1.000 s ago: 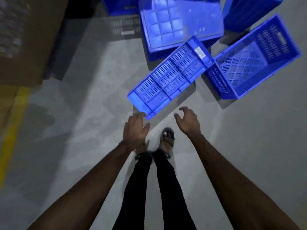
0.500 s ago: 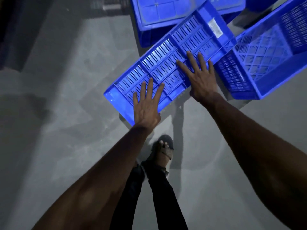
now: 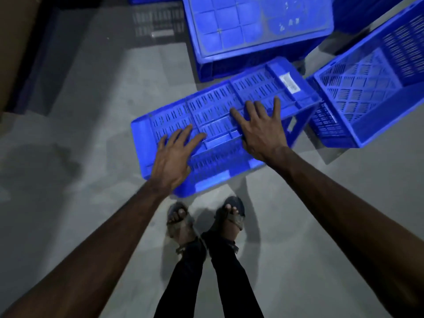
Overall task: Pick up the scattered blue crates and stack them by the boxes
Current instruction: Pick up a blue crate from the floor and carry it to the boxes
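Note:
A blue crate [image 3: 218,104] lies on the grey floor in front of my feet, slotted wall facing up and a white label near its far right end. My left hand [image 3: 174,157] lies flat on its near left part, fingers spread. My right hand [image 3: 259,131] presses flat on the middle right, fingers also spread. Both palms sit over the near upper edge. Behind it rests an upturned blue crate [image 3: 252,26], base up. To the right stands a tilted, empty blue crate [image 3: 367,88], touching the one under my hands.
A brown cardboard box [image 3: 13,42] fills the far left edge, with a dark gap beside it. More blue crates show at the top right corner [image 3: 358,10]. My sandalled feet [image 3: 181,221] stand just short of the crate. Bare grey floor stretches left and right.
My hands reached forward and came down on the crate. It has since turned from a diagonal to nearly crosswise and come closer to my feet, which now stand side by side.

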The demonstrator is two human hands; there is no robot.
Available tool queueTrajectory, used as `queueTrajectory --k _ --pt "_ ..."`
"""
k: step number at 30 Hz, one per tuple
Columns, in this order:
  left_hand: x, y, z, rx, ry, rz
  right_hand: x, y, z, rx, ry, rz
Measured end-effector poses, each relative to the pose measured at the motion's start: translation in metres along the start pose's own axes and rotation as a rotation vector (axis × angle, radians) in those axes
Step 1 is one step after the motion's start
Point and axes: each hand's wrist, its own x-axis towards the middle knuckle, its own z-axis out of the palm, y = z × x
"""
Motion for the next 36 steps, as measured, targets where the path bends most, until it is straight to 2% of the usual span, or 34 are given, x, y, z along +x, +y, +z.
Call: queueTrajectory --k 4,8,14,17,20,24,26,29,31,33,36 --pt "0.013 -0.034 -0.011 -0.003 0.031 0.119 0.013 -0.007 -0.009 0.088 -0.142 -0.002" --pt "0.046 -0.04 -0.015 -0.032 -0.045 0.129 0.028 -0.002 0.001 0.223 -0.337 0.067" --pt "0.115 -0.062 0.012 -0.042 -0.043 0.097 0.076 0.006 0.044 0.27 -0.382 0.145" --pt "0.155 -0.086 0.033 -0.074 -0.057 0.037 0.109 0.014 0.075 0.347 -0.353 0.219" --pt "0.178 -0.098 0.063 -0.004 -0.07 0.0 0.129 0.017 0.106 0.391 -0.333 0.244" --pt "0.173 -0.092 0.098 0.084 0.07 -0.057 0.133 0.012 0.128 0.386 -0.218 0.234" --pt "0.165 -0.089 0.1 0.084 0.073 -0.069 0.125 0.01 0.131 0.368 -0.153 0.222" --pt "0.139 -0.08 0.09 0.062 0.117 -0.078 0.099 0.011 0.127 0.474 -0.04 0.315" --pt "0.115 -0.075 0.085 -0.019 0.169 -0.182 0.071 0.015 0.124 0.539 0.071 0.421" --pt "0.091 -0.073 0.085 -0.161 0.204 -0.366 0.038 0.022 0.123 0.587 0.159 0.507" --pt "0.066 -0.077 0.095 -0.349 0.239 -0.576 -0.015 0.035 0.133 0.714 0.184 0.652"
